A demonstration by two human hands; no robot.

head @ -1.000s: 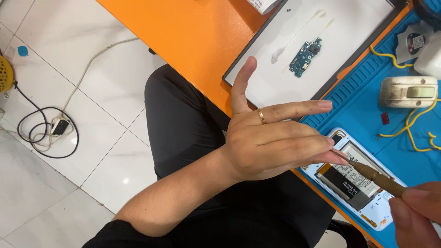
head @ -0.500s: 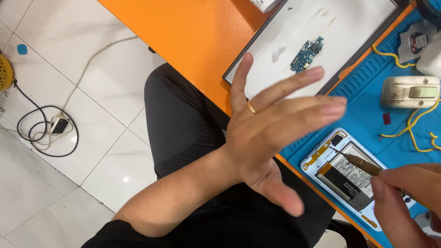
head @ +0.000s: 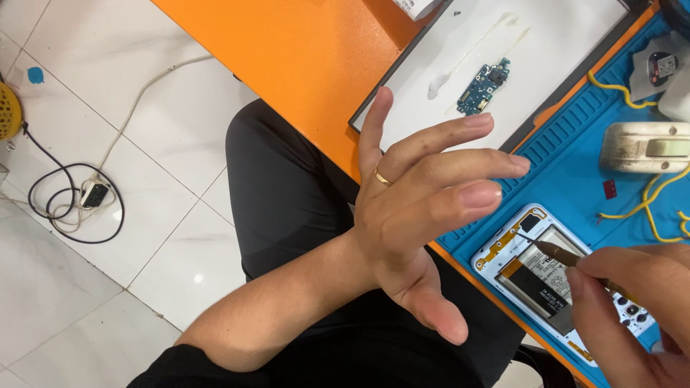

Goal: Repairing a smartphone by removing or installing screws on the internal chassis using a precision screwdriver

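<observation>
Two hands in play, and I'm watching the left hand (head: 420, 215) first: a second ago its fingers lay curled together over the opened phone (head: 553, 276), now they're fanned wide, thumb dropped low, palm lifted clear and holding nothing. That uncovers the phone, so I can see its white frame and dark battery lying on the blue mat (head: 575, 165), right of the left hand. The right hand (head: 632, 309) has slid in from the lower corner, fingertips pinched tight on a thin brown-handled tool (head: 568, 255), its fine tip resting near the top of the battery area; I judge the probing is under way with a clear line of sight. Up on the white tray (head: 568, 50) a small blue circuit board (head: 483, 86) sits alone beside a smear. A cream-coloured device (head: 643, 147) with yellow coiled cable (head: 647, 208) lies further along the mat. Orange tabletop (head: 302, 57) runs beneath it all; white floor tiles (head: 165, 215) below, with a tangled black and white cord (head: 79, 201) lying loose
</observation>
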